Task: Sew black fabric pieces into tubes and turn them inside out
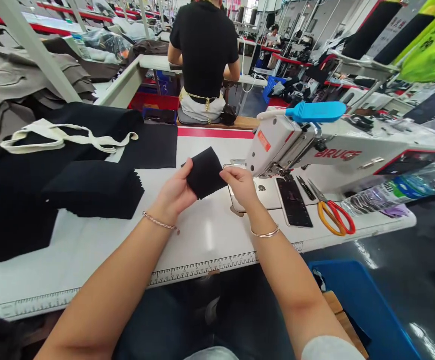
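**Q:** Black cloth piece (205,173): where does it sit relative to your hands?

**Me:** Between them, held up over the white sewing table (202,240). My left hand (174,187) pinches its left side, and my right hand (240,185) pinches its right side, fingers close together.

**Q:** What's around you?

**Me:** Just right of my right hand is the sewing machine head (273,150), marked BRUCE, with orange-and-red scissors (333,215) lying on the table beyond it. Left of my left hand is a stack of black fabric pieces (93,190). Farther ahead, a co-worker (204,50) in black sits at the next table.
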Demonstrator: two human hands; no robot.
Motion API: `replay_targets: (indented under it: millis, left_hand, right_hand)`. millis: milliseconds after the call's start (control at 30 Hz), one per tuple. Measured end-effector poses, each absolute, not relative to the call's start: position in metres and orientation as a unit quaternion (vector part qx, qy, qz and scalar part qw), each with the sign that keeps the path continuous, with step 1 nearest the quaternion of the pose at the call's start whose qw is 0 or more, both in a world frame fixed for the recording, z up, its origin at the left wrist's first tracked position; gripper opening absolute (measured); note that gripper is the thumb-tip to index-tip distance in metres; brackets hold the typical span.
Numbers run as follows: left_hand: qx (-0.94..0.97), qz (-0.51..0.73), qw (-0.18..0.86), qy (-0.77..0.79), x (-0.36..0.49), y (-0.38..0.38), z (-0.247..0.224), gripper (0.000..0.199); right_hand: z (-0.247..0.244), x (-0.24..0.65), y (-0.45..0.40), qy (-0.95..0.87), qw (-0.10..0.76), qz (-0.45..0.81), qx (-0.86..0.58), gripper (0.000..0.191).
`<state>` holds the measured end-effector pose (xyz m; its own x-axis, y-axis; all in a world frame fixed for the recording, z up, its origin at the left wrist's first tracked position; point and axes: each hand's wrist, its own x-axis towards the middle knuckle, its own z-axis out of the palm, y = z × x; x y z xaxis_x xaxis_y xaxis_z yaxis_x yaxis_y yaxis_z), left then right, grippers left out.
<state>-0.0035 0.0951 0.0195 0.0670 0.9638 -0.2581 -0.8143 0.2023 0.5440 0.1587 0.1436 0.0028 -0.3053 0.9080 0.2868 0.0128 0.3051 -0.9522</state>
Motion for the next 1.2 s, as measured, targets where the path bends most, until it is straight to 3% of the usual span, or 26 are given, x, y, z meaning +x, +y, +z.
replay_targets:
  millis: [400, 800, 1200]
  left_hand:
    - [0.176, 0.629, 0.708, 0.269, 0.005, 0.09, 0.025, 0.047]
    - [0.223, 0.659, 0.68, 0.233, 0.008, 0.089, 0.022, 0.045]
    - [0.263, 0.646, 0.685, 0.21, 0.009, 0.083, 0.023, 0.049]
  right_hand:
    - [0.009, 0.151, 0.128, -0.636, 0.498, 0.462, -0.366, 0.027]
    - [0.006, 0.15, 0.122, -0.762, 0.495, 0.118, -0.4, 0.046]
    - [0.004, 0.147, 0.115, -0.762, 0.48, -0.031, -0.434, 0.042]
